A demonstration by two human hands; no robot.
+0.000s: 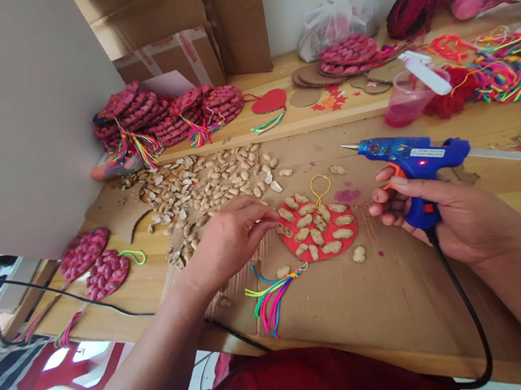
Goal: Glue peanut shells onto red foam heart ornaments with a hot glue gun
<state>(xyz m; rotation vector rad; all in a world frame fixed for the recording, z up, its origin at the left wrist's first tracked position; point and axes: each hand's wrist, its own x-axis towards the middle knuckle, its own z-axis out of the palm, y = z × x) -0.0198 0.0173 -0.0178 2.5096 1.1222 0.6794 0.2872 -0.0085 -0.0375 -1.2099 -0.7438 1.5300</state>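
In my right hand is a blue hot glue gun, its nozzle pointing left and a red light lit on its side. A finger rests at the orange trigger. My left hand is closed, with its fingertips at a peanut on the left edge of a red cardboard piece. Several unshelled peanuts lie spread over that piece. It has a yellow cord loop at the top and a multicoloured tassel at lower left.
Loose peanuts and shells cover the cardboard sheet at back left. Pink peanut-covered pieces are stacked behind. A plastic cup of pink liquid and colourful cords stand back right. The gun's black cable hangs at the front.
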